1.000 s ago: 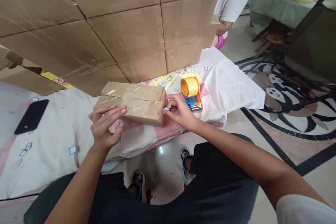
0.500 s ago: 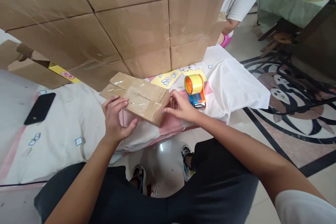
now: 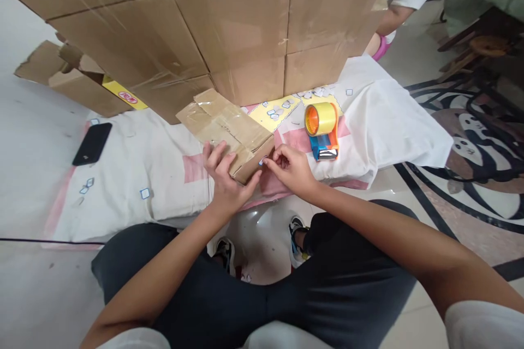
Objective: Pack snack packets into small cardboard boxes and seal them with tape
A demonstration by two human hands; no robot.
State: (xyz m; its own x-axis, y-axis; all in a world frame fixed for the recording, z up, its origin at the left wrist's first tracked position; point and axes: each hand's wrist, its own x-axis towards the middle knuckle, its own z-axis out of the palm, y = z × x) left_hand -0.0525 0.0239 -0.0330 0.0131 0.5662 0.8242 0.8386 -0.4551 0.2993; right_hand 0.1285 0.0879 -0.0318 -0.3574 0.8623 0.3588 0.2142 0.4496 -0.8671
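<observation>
A flat, taped cardboard box (image 3: 233, 125) lies at an angle on the cloth-covered surface. My left hand (image 3: 227, 177) grips its near corner, fingers on top and thumb by the end face. With thumb and forefinger pinched, my right hand (image 3: 292, 172) holds a small blue-edged sticker (image 3: 262, 161) at the box's right end face. Whether the sticker is touching the cardboard along its whole back I cannot tell. Just right of the box stands a tape dispenser (image 3: 323, 131) with a yellow roll, orange frame and blue part.
Taped cartons (image 3: 245, 32) form a wall behind the box. Yellow sheets (image 3: 278, 112) with loose stickers lie before it. A black phone (image 3: 92, 143) and an open carton (image 3: 82, 84) are at left. Another person's arm (image 3: 395, 20) shows behind the stack.
My left hand has moved right along the box to its near corner. The box has turned, its right end now facing nearer me. The right hand has the sticker against that end. The view has shifted.
</observation>
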